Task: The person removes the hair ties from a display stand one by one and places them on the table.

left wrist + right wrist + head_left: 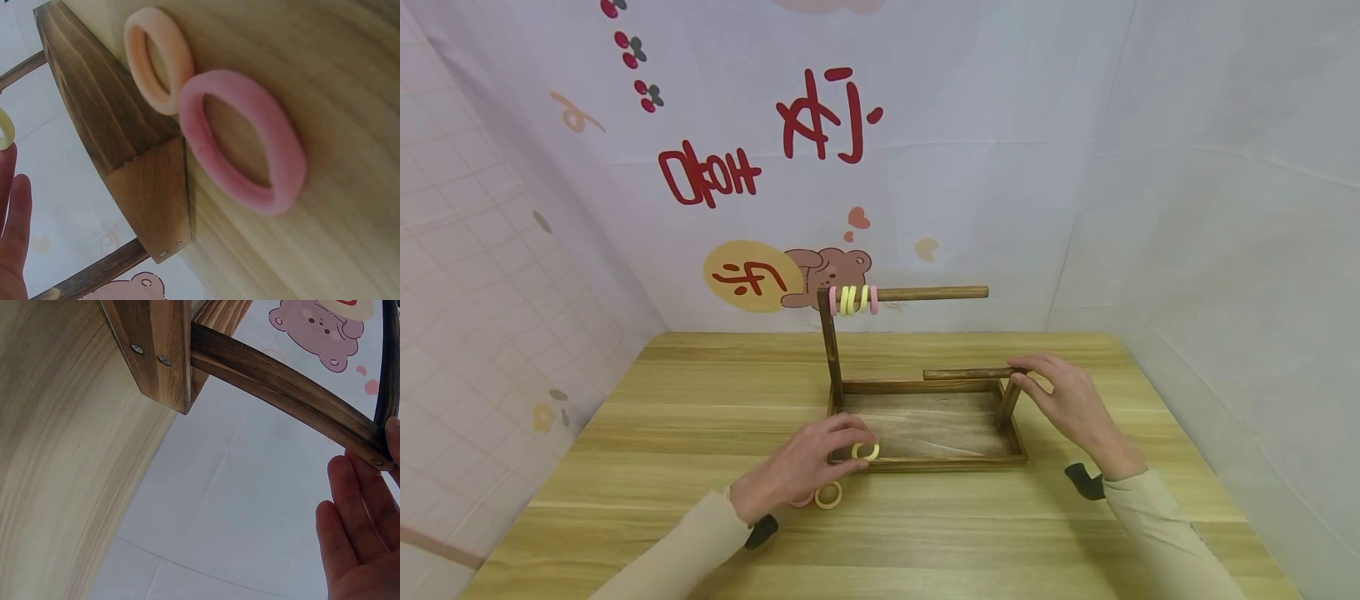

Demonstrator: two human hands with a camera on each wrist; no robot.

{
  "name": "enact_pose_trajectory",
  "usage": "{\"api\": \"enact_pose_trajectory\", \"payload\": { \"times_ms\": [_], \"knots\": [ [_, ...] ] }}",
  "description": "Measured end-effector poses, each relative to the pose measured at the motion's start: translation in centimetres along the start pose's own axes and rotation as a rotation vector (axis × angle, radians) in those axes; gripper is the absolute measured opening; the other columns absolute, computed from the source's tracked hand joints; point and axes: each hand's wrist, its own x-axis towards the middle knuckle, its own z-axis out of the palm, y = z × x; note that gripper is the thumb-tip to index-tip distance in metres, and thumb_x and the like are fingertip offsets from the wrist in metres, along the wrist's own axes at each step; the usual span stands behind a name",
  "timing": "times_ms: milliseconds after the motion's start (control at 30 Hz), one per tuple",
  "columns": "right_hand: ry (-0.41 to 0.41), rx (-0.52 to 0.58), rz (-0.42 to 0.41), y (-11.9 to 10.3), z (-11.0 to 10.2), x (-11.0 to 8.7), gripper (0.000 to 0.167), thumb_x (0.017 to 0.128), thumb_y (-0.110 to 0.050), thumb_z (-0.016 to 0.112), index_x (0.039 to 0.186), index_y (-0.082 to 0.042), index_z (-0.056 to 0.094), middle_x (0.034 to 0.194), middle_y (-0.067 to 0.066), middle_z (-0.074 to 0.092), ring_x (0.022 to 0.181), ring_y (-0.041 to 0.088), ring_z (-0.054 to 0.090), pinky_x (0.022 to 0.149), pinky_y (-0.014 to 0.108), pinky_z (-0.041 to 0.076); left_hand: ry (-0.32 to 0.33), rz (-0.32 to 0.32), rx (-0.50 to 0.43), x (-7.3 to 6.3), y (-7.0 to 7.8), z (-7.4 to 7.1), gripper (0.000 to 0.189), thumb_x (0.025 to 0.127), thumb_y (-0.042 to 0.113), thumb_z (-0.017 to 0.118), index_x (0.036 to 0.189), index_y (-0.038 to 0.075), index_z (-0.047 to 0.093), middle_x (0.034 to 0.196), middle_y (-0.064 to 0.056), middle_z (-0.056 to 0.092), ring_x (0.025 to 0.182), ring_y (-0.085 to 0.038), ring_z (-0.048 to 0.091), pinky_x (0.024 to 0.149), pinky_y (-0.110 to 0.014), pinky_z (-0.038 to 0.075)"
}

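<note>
My left hand pinches a pale yellow hair tie between fingertips and thumb, over the near left part of the wooden rack's tray. Below that hand, a peach hair tie and a pink hair tie lie on the table, touching in the left wrist view. My right hand grips the rack's lower bar where it meets the short right post. Several pink and yellow hair ties hang on the higher bar, close to its tall left post.
The rack stands on a wood-grain table. Behind and beside it hang pale sheets printed with red lettering and a bear. Black wrist straps show at my sleeves.
</note>
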Motion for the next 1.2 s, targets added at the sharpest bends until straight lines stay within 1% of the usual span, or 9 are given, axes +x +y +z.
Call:
{"api": "enact_pose_trajectory", "payload": {
  "times_ms": [133, 333, 467, 600, 733, 867, 1033, 1200],
  "knots": [
    [0.002, 0.001, -0.004, 0.1, 0.0, 0.0, 0.032, 0.085, 0.0, 0.082, 0.116, -0.005, 0.076, 0.111, 0.008, 0.076, 0.097, 0.028, 0.073, 0.08, 0.047, 0.057, -0.02, -0.005, -0.002, -0.4, 0.1, 0.2, 0.034, 0.09, 0.015, 0.083, 0.122, 0.015, 0.072, 0.123, 0.0, 0.068, 0.102, -0.016, 0.07, 0.083, -0.03, 0.059],
    [0.0, 0.005, 0.001, 0.0, 0.0, -0.1, 0.032, 0.085, 0.0, 0.082, 0.116, -0.005, 0.076, 0.11, 0.008, 0.076, 0.096, 0.028, 0.073, 0.079, 0.047, 0.057, -0.087, -0.073, -0.037, -0.9, 0.5, 0.2, 0.035, 0.091, 0.013, 0.082, 0.125, 0.014, 0.071, 0.123, 0.003, 0.068, 0.108, -0.015, 0.069, 0.087, -0.031, 0.059],
    [-0.001, 0.002, 0.001, 0.0, 0.0, -0.1, 0.032, 0.085, 0.0, 0.082, 0.116, -0.005, 0.076, 0.11, 0.007, 0.076, 0.097, 0.028, 0.073, 0.079, 0.047, 0.057, -0.112, -0.105, -0.051, -1.1, 0.6, 0.2, 0.036, 0.091, 0.013, 0.082, 0.125, 0.013, 0.071, 0.124, 0.004, 0.068, 0.111, -0.014, 0.068, 0.089, -0.032, 0.058],
    [0.001, 0.0, 0.001, 0.0, 0.0, -0.1, 0.032, 0.085, 0.0, 0.082, 0.116, -0.005, 0.076, 0.11, 0.006, 0.076, 0.096, 0.027, 0.073, 0.079, 0.046, 0.057, -0.13, -0.114, -0.048, -1.4, 0.7, 0.3, 0.036, 0.091, 0.014, 0.082, 0.125, 0.011, 0.07, 0.123, 0.003, 0.069, 0.112, -0.014, 0.067, 0.092, -0.032, 0.058],
    [0.001, 0.0, 0.0, 0.0, 0.0, -0.1, 0.032, 0.085, 0.0, 0.082, 0.116, -0.005, 0.076, 0.11, 0.006, 0.076, 0.096, 0.027, 0.073, 0.079, 0.046, 0.057, -0.156, -0.117, -0.035, -1.8, 0.6, 0.4, 0.037, 0.092, 0.015, 0.081, 0.127, 0.01, 0.07, 0.122, 0.001, 0.069, 0.106, -0.013, 0.068, 0.089, -0.031, 0.058],
    [0.001, -0.001, 0.0, 0.0, 0.0, 0.0, 0.031, 0.086, 0.0, 0.082, 0.116, -0.005, 0.076, 0.11, 0.007, 0.075, 0.097, 0.027, 0.073, 0.08, 0.047, 0.057, -0.184, -0.121, -0.029, -2.1, 0.6, 0.6, 0.038, 0.093, 0.016, 0.08, 0.129, 0.01, 0.069, 0.123, 0.0, 0.069, 0.103, -0.011, 0.066, 0.087, -0.029, 0.057],
    [0.0, -0.001, 0.0, 0.0, 0.0, 0.0, 0.031, 0.086, 0.0, 0.082, 0.116, -0.005, 0.076, 0.11, 0.007, 0.076, 0.097, 0.028, 0.073, 0.08, 0.047, 0.057, -0.205, -0.125, -0.018, -2.4, 0.7, 0.7, 0.037, 0.094, 0.021, 0.08, 0.128, 0.011, 0.069, 0.122, 0.002, 0.069, 0.106, -0.01, 0.066, 0.088, -0.029, 0.057],
    [-0.001, 0.001, 0.001, 0.1, 0.0, 0.0, 0.031, 0.086, -0.001, 0.082, 0.116, -0.006, 0.076, 0.11, 0.007, 0.075, 0.096, 0.027, 0.073, 0.08, 0.047, 0.057, -0.211, -0.116, 0.006, -2.6, 0.7, 0.9, 0.037, 0.094, 0.024, 0.08, 0.127, 0.011, 0.069, 0.124, 0.002, 0.069, 0.111, -0.012, 0.066, 0.092, -0.033, 0.057]
  ]
}}
